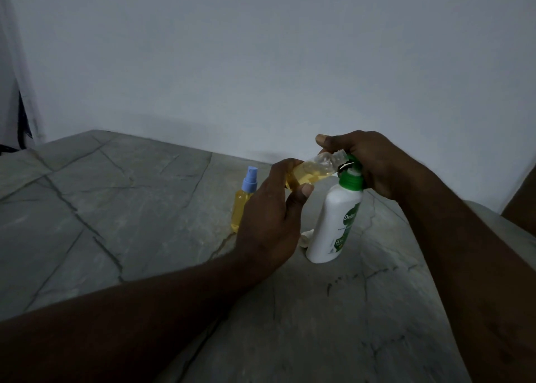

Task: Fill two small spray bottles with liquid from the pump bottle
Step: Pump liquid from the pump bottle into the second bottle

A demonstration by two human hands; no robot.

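Note:
A white pump bottle [333, 223] with a green pump head stands on the grey stone counter [116, 208]. My right hand [374, 165] is curled over the green pump head. My left hand [269, 214] grips a small clear spray bottle [313, 169], tilted on its side and uncapped, its open neck at the pump's nozzle. It is partly filled with yellow liquid. A second small spray bottle [242, 199], full of yellow liquid and capped with a blue sprayer, stands upright to the left, partly hidden behind my left hand.
A small white object [306, 239], perhaps a sprayer cap, lies on the counter at the pump bottle's base. A pale wall [261, 63] rises right behind the counter. The light is dim.

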